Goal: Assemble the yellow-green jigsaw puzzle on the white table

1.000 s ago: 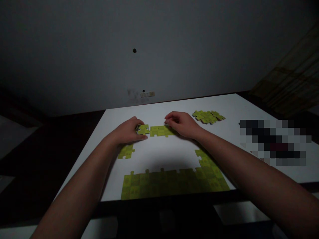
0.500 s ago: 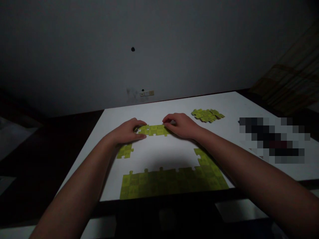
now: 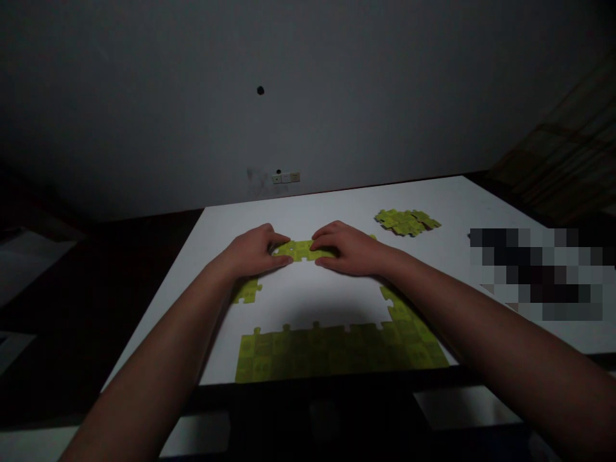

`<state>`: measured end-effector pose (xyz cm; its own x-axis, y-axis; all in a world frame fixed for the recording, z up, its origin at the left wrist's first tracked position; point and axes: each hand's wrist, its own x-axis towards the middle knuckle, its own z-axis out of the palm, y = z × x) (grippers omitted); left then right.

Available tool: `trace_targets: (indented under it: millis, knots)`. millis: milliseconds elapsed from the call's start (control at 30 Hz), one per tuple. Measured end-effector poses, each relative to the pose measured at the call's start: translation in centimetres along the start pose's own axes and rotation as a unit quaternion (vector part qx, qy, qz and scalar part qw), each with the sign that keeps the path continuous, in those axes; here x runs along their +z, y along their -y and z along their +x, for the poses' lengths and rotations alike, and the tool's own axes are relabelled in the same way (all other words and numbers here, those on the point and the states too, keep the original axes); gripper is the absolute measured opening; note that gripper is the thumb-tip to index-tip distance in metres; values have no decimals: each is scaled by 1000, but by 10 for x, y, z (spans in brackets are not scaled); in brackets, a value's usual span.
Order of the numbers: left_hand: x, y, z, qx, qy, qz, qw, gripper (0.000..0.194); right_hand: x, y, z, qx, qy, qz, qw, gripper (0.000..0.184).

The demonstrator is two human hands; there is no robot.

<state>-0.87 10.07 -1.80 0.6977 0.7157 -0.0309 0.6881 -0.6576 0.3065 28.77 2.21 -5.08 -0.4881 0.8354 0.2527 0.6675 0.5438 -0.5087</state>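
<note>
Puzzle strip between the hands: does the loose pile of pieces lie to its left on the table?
No: the head view shows the loose pile of pieces to the right of the puzzle strip, on the table.

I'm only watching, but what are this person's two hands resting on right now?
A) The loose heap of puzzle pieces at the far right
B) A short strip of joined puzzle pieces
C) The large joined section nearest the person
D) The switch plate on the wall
B: the left hand and right hand rest on opposite ends of the short strip of yellow-green puzzle pieces, away from the loose heap of pieces.
</note>
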Motion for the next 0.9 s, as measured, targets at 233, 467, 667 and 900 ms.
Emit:
trace_targets:
  millis: [233,467,667,900]
  knots:
    - [-3,-4,-2,-21,10,27,999,66,1,-1,1,1,-8,10,1000,28]
    - [-7,-13,-4,-16,25,59,998,63,0,-2,1,1,-4,6,1000,30]
    - [-3,-17,-4,-5,7,75,997,59,-5,3,2,10,-9,12,1000,24]
    - [2,-8,1,8,-16,41,999,55,-82,-21,-19,167,-67,-88,980,27]
